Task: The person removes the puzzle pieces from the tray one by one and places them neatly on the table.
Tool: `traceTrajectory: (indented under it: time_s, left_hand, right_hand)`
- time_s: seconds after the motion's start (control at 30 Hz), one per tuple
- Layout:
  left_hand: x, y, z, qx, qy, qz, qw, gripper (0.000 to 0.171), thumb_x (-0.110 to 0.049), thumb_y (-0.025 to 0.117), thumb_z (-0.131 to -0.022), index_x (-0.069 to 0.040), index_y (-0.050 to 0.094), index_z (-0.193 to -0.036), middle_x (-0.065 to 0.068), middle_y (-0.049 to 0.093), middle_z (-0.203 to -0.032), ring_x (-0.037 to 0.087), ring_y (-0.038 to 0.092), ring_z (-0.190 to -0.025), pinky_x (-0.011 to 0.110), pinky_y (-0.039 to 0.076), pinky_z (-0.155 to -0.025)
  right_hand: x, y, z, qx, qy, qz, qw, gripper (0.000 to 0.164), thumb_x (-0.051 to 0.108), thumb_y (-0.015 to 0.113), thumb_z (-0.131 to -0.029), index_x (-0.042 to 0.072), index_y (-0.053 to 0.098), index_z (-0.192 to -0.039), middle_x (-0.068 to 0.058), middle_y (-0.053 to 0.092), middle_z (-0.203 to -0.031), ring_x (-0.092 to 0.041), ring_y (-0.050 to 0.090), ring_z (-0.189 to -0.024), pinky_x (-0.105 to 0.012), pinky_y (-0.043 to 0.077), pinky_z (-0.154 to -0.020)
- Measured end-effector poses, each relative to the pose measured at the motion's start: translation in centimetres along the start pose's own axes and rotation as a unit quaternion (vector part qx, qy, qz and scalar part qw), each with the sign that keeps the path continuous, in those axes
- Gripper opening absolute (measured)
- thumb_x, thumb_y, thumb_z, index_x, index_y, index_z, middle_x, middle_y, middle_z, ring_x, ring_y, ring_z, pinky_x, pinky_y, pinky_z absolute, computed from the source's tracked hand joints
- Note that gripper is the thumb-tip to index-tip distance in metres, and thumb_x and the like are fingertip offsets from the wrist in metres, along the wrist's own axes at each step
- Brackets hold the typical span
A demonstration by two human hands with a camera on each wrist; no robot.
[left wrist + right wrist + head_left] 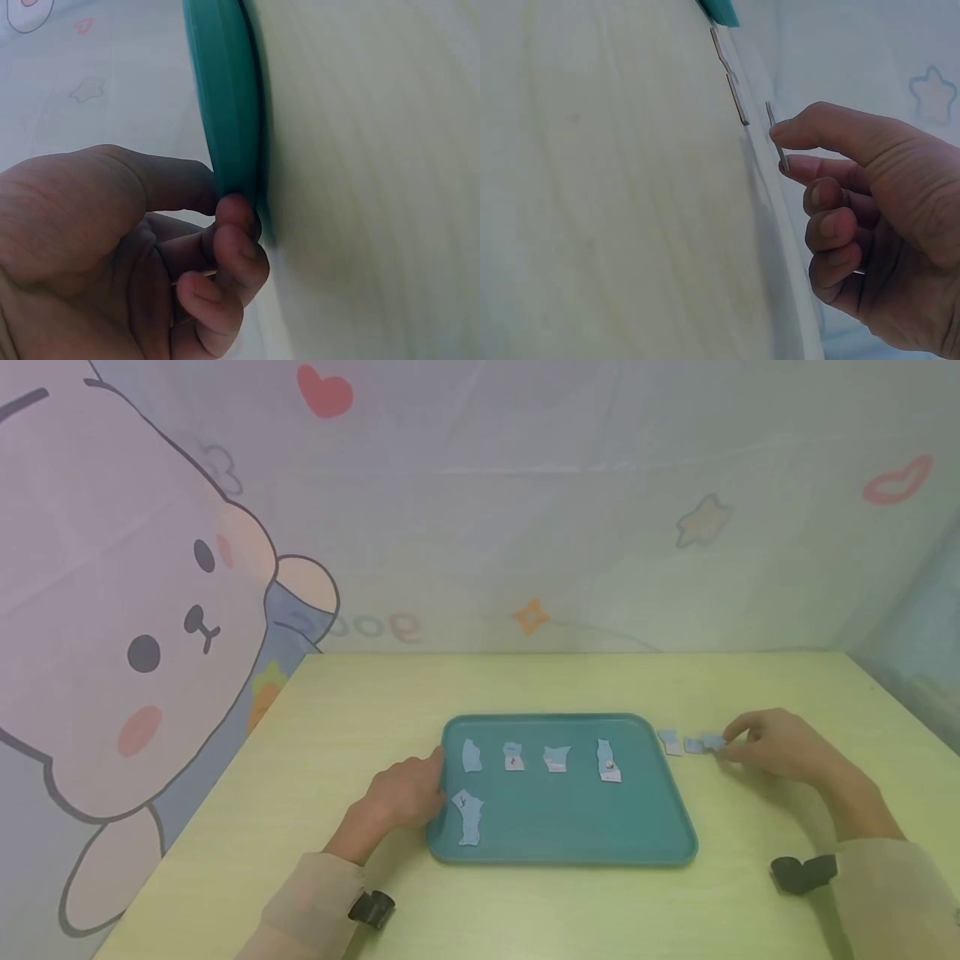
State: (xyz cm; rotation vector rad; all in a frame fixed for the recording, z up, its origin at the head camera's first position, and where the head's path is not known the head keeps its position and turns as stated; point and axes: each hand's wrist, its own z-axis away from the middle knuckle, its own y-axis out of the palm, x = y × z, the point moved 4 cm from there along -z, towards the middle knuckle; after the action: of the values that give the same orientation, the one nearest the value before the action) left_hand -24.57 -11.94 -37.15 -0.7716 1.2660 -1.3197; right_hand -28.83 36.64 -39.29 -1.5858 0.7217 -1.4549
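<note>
My left hand [405, 793] grips the left rim of a teal tray [555, 822]; in the left wrist view its thumb and curled fingers [244, 251] meet at the tray's edge [225, 97]. To the right of the tray, my right hand [787, 747] pinches a thin, flat, pale blue puzzle-like piece [771, 112] between thumb and index finger, just above the table. Two similar pieces, one blue and white [672, 743] and one blue [694, 745], lie between that hand and the tray. Several irregular pieces lie apart inside the tray, among them a long one [470, 822] at lower left.
The tray lies flat on a pale yellow-green table [570, 910]. Behind the table hangs a cloth backdrop [525, 510] printed with a cartoon bear, hearts and stars. A row of pieces runs along the tray's upper part, including a tall one [606, 756] at right.
</note>
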Motion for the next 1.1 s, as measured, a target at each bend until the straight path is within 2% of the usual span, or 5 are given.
traceTrajectory:
  time_s: [0.33, 0.67, 0.87, 1.1]
  left_hand:
    - [0.04, -0.22, 0.15, -0.001, 0.003, 0.004, 1.0000, 0.065, -0.012, 0.058, -0.103, 0.006, 0.034, -0.161, 0.019, 0.068, -0.117, 0.024, 0.059, -0.085, 0.037, 0.045, -0.066]
    - [0.06, -0.08, 0.05, 0.004, -0.003, 0.004, 1.0000, 0.066, -0.012, 0.058, -0.103, 0.006, 0.033, -0.161, 0.019, 0.068, -0.121, 0.024, 0.060, -0.086, 0.037, 0.045, -0.066]
    - [0.09, 0.13, -0.05, 0.005, -0.002, 0.002, 1.0000, 0.066, -0.013, 0.058, -0.103, 0.006, 0.033, -0.161, 0.018, 0.068, -0.116, 0.023, 0.059, -0.084, 0.035, 0.044, -0.064]
    - [0.08, 0.06, -0.08, 0.002, -0.001, -0.001, 1.0000, 0.066, -0.013, 0.058, -0.103, 0.006, 0.034, -0.161, 0.020, 0.068, -0.124, 0.024, 0.060, -0.088, 0.038, 0.046, -0.067]
  right_hand:
    - [0.01, -0.48, 0.00, -0.001, 0.036, 0.009, 0.999, 0.049, 0.037, 0.073, -0.097, -0.006, 0.070, -0.118, -0.009, 0.073, -0.091, -0.020, 0.062, -0.079, -0.034, 0.049, -0.066]
    - [0.14, -0.33, 0.23, 0.008, 0.059, 0.013, 0.998, 0.054, 0.037, 0.073, -0.097, -0.013, 0.068, -0.116, -0.006, 0.069, -0.082, -0.019, 0.058, -0.070, -0.034, 0.048, -0.063]
    - [-0.12, -0.16, 0.31, 0.002, 0.064, 0.015, 0.998, 0.050, 0.038, 0.072, -0.096, -0.010, 0.070, -0.110, -0.003, 0.065, -0.076, -0.019, 0.057, -0.068, -0.035, 0.047, -0.062]
    - [-0.28, -0.15, 0.09, 0.010, 0.063, 0.014, 0.998, 0.053, 0.040, 0.072, -0.096, -0.010, 0.070, -0.112, -0.004, 0.064, -0.078, -0.019, 0.057, -0.070, -0.035, 0.048, -0.063]
